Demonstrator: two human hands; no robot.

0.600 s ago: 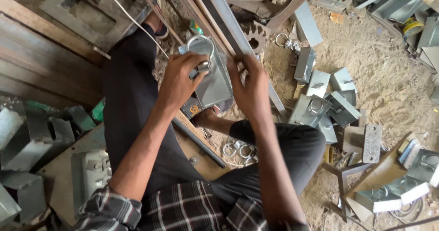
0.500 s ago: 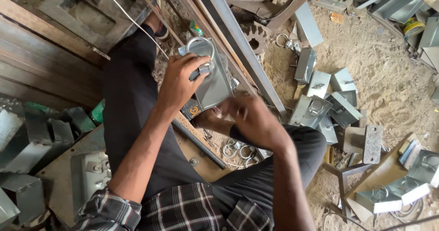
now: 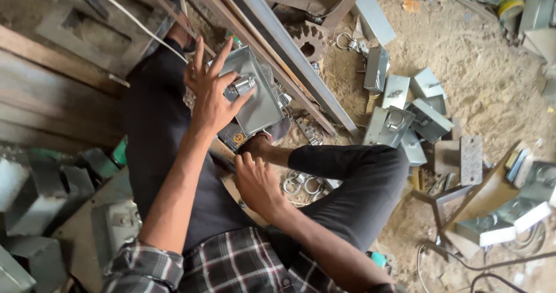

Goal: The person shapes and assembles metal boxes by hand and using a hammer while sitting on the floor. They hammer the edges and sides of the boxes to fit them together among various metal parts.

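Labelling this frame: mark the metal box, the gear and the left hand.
metal box (image 3: 260, 104): head view, flat grey face.
gear (image 3: 307, 39): head view, toothed rim.
left hand (image 3: 211, 93): head view, back of hand.

Your shirt sleeve (image 3: 145, 267) is plaid in dark grey, white and red, and your trousers (image 3: 162, 130) are plain black. The metal box (image 3: 255, 96) you're handling is dull silver-grey, with a yellow round sticker (image 3: 238, 137) below it. The sandy ground (image 3: 480, 78) is tan, and a gear (image 3: 308, 41) there is rusty brown.

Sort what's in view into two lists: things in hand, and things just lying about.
In hand:
left hand holding the metal box, thumb on its knob
right hand down by the rings

Lying about:
gear
steel bar
loose boxes on the sand
white cable
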